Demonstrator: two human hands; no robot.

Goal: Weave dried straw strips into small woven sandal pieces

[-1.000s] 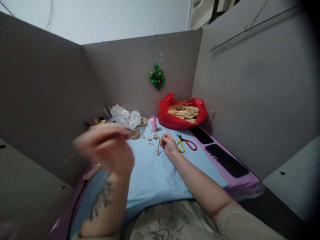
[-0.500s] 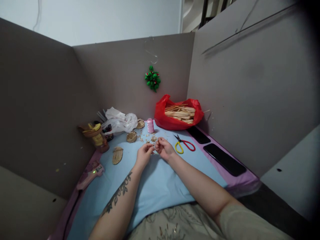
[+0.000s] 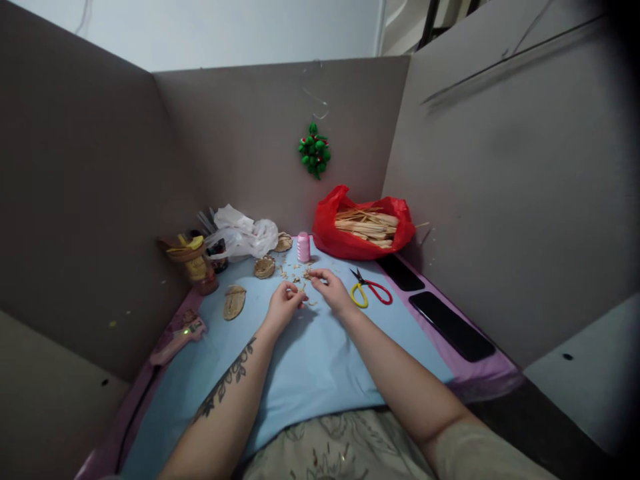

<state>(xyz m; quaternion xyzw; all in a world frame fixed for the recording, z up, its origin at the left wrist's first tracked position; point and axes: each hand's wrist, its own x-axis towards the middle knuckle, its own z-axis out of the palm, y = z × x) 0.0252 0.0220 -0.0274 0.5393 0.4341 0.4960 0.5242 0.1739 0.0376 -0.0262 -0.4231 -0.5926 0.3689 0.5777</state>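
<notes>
My left hand (image 3: 286, 304) is over the middle of the blue cloth (image 3: 320, 353), its fingers pinched on a small pale piece whose shape is hard to make out. Just to the right, my right hand (image 3: 327, 288) reaches with its fingertips at a little pile of straw bits (image 3: 306, 274); its fingers are close together, and what they hold, if anything, is too small to name. Scissors (image 3: 367, 288) with one yellow and one red handle lie right of my right hand. A woven oval piece (image 3: 235, 303) rests left of my left hand.
Behind the hands stand a pink thread spool (image 3: 303, 247), a small woven basket (image 3: 265, 267) and a red bag (image 3: 335, 243) of dry strips. Two phones (image 3: 451, 325) lie at the right. A pink glue gun (image 3: 180, 339), a pot (image 3: 197, 267) and white plastic (image 3: 243, 233) are at the left.
My hands have moved apart. The right one has gone to the straw bits, while the left has shifted slightly left. The camera view has turned a little.
</notes>
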